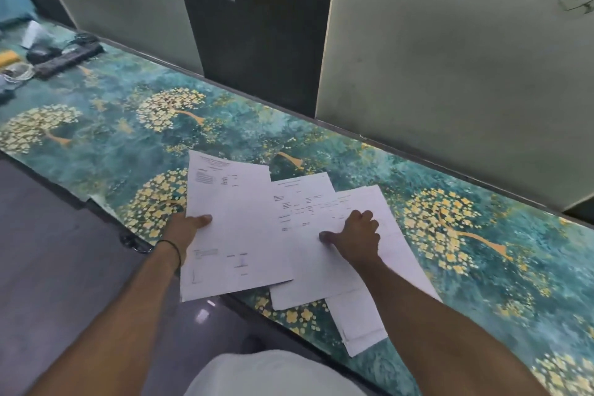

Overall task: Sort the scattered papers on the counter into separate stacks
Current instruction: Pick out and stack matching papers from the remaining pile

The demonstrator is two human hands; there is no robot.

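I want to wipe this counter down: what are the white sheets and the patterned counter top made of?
The white sheets look like plain matte office paper: thin, flat, with printed text. The left hand grips one. The counter top seems covered in a printed film or laminate, teal with gold trees. A lifted corner at its near edge suggests a stuck-on sheet, though that is uncertain.

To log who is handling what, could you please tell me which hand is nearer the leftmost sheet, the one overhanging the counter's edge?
Left. The left hand holds that sheet at its left edge, thumb on top; the right hand rests on the papers to its right, off it.
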